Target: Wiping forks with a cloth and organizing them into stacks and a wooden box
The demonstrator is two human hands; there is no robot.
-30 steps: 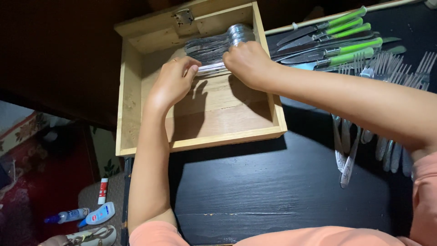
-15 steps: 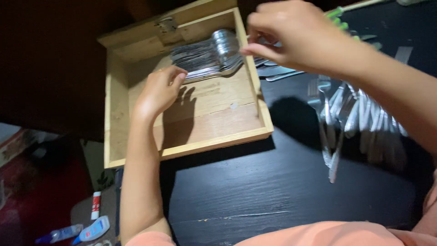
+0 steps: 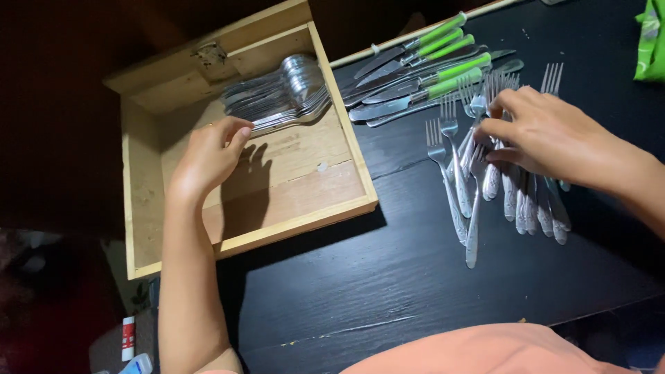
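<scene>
Head view shows my right hand [image 3: 547,135] over the forks [image 3: 509,180], a fanned row lying on the black table [image 3: 415,277], tines toward the far side. Its fingers [image 3: 495,128] are curled loosely and touch the upper handles of the middle forks; I see contact but no closed pinch on any one fork, so I call it open and gathering. My left hand [image 3: 208,152] is inside the wooden box [image 3: 298,221], fingers bent and spread, fingertips just beside the handle ends of the spoons [image 3: 284,93] stacked along the box's far wall; it holds nothing.

I judge the step in hand to be picking up forks, with the spoons already laid in the box. The next move, as I read it, calls for closing on a few fork handles together, lifting them without scattering the overlapping ones, and bringing them to the bare floor of the box near the spoons.

Beyond the forks lie knives with green handles [image 3: 443,69], along a thin pale stick [image 3: 388,47].
</scene>
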